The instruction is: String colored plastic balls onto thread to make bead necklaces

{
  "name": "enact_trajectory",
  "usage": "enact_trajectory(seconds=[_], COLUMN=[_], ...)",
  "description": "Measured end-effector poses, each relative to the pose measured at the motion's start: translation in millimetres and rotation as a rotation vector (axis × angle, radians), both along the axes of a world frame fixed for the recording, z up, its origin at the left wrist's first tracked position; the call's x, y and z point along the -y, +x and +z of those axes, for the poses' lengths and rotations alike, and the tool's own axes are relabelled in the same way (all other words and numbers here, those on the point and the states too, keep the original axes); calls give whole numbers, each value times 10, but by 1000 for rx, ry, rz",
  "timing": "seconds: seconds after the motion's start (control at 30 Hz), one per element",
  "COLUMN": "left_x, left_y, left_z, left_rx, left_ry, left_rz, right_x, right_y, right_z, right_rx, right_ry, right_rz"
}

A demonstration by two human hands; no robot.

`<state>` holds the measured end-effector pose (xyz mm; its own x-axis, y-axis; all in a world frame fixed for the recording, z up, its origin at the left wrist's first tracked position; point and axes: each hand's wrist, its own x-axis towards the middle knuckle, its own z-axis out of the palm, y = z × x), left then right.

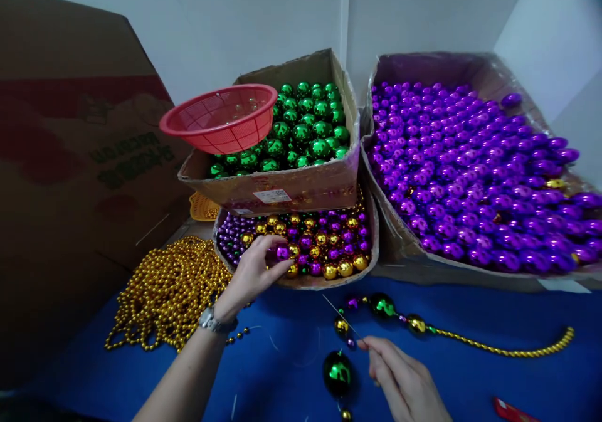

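My left hand, with a wristwatch on the wrist, reaches into a box of mixed beads. Its thumb and forefinger curve around a shiny purple bead. Lower right, my right hand pinches a long thin needle that points up and left toward the box. Beside the right hand lies a strung bead garland with a large green bead, a gold bead and a tail of small gold beads.
Gold bead strands are heaped at left beside a large carton. A red basket rests on a box of green balls. Purple balls fill the right box. A red object lies on the blue table.
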<state>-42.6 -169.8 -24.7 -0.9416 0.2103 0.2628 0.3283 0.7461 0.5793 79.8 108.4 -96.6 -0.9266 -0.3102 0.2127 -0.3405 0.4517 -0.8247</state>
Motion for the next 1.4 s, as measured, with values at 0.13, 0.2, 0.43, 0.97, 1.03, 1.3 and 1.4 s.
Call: enact_trajectory(seconds=[0.13, 0.2, 0.43, 0.97, 1.03, 1.3, 1.4], left_x=[-197, -253, -320, -431, -460, -581, -535], left_y=[221, 293, 352, 422, 443, 507, 486], left_z=[93, 101, 62, 87, 54, -79, -123], left_rx=[249, 345, 432, 268, 312, 555, 664], left_ry=[399, 475, 606, 289, 353, 559, 762], left_rz=[-162, -195, -242, -360, -332, -342, -395], right_x=[-1, -22, -60, -89, -82, 8, 3], right_y=[-42, -53, -53, -97, -99, -97, -108], right_z=[-17, -43, -60, -154, -131, -96, -95], right_rx=[-128, -189, -247, -445, -432, -388, -395], right_ry=[26, 43, 96, 358, 327, 200, 125], right_rz=[-46, -48, -39, -56, -54, -22, -20])
